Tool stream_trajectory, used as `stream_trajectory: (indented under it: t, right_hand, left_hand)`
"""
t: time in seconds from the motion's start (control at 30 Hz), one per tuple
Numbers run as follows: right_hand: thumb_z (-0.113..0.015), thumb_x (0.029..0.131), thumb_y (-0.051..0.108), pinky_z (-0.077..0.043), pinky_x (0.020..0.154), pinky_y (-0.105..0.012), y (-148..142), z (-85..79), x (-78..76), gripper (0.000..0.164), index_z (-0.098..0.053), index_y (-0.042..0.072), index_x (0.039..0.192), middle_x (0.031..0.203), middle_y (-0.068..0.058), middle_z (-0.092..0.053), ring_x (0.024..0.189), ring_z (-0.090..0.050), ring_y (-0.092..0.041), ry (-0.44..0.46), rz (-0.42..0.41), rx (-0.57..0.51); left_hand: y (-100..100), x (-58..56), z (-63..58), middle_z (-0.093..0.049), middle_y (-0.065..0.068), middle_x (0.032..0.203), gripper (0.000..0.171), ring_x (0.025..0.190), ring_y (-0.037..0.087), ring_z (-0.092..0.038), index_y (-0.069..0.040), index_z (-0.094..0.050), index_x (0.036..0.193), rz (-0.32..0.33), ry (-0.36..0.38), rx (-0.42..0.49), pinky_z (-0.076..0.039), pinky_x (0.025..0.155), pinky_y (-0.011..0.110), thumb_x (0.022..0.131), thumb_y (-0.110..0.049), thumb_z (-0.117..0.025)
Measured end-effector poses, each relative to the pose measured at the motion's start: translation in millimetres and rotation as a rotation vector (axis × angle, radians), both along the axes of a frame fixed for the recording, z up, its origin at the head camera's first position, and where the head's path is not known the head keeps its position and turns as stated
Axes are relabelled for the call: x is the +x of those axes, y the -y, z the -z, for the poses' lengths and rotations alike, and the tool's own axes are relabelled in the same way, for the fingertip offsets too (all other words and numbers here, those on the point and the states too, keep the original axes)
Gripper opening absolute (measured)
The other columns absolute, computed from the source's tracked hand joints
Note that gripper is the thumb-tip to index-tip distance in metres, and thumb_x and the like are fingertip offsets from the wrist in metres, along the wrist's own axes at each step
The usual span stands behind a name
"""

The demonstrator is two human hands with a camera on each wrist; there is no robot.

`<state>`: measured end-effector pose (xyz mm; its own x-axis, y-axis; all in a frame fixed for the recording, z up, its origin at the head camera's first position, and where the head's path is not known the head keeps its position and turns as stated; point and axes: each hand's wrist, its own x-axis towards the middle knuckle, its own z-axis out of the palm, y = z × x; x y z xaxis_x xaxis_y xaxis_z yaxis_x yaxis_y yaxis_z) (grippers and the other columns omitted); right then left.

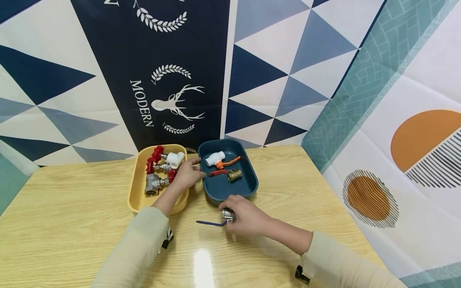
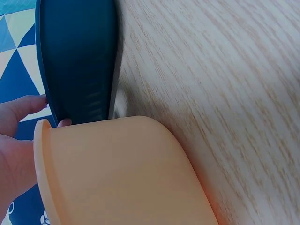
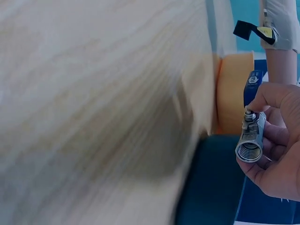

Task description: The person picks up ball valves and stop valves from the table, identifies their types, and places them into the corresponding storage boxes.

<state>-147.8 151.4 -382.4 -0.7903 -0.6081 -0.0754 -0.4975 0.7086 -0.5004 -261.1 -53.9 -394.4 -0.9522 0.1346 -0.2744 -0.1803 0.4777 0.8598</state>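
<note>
My right hand (image 1: 245, 216) grips a silver metal ball valve (image 3: 251, 140) with a long blue lever handle (image 1: 210, 223), just in front of the dark blue bin (image 1: 217, 194). In the right wrist view the valve's threaded opening faces the camera and the thumb lies by the handle's nut. My left hand (image 1: 187, 173) reaches over the yellow bin, its fairly straight fingers (image 2: 33, 104) touching the blue bin's left rim. Inside the blue bin lie a white ball valve (image 1: 215, 159) with an orange handle and a brass ball valve (image 1: 234, 175) with a red handle.
The yellow bin (image 1: 132, 196) stands left of the blue one, with several red-wheeled valves inside, among them a metal valve (image 1: 153, 184) and a white plastic one (image 1: 175, 160). Both bins stand near the back edge of the wooden table (image 1: 72, 224), against a patterned cloth (image 1: 180, 60).
</note>
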Motion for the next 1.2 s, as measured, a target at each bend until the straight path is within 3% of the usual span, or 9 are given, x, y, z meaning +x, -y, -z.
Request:
stream_trajectory:
  t: [0.27,0.53,1.2]
  right_hand:
    - [-0.065,0.075,0.012,-0.045,0.074,-0.024,-8.4,-7.6,-9.3,0.037,-0.062,0.012,0.113,0.102,0.004,-0.058,0.090,-0.047,-0.011,-0.044,0.016,-0.014]
    - [-0.065,0.076,0.009,-0.043,0.070,-0.022,-17.1,-15.1,-20.5,0.035,-0.063,0.012,0.110,0.101,0.001,-0.058,0.085,-0.046,-0.011,-0.089,0.046,-0.046]
    - [-0.066,0.074,0.009,-0.043,0.076,-0.029,-24.3,-12.9,-64.6,0.039,-0.063,0.007,0.113,0.107,-0.006,-0.060,0.088,-0.049,-0.017,-0.055,0.124,-0.031]
  left_hand:
    - [-0.2,0.8,4.3,-0.043,0.016,0.142,0.062,0.124,0.029,-0.049,-0.004,-0.037,0.142,0.017,-0.034,0.040,-0.046,0.096,0.040,0.085,-0.005,-0.062]
    - [0.4,-1.3,4.8,-0.041,0.015,0.144,0.062,0.124,0.028,-0.048,-0.005,-0.037,0.142,0.015,-0.024,0.044,-0.046,0.097,0.040,0.086,-0.005,-0.062]
    - [1.0,-1.8,3.3,-0.042,0.013,0.144,0.062,0.124,0.027,-0.048,-0.006,-0.038,0.142,-0.001,-0.013,0.051,-0.046,0.097,0.039,0.085,-0.004,-0.063]
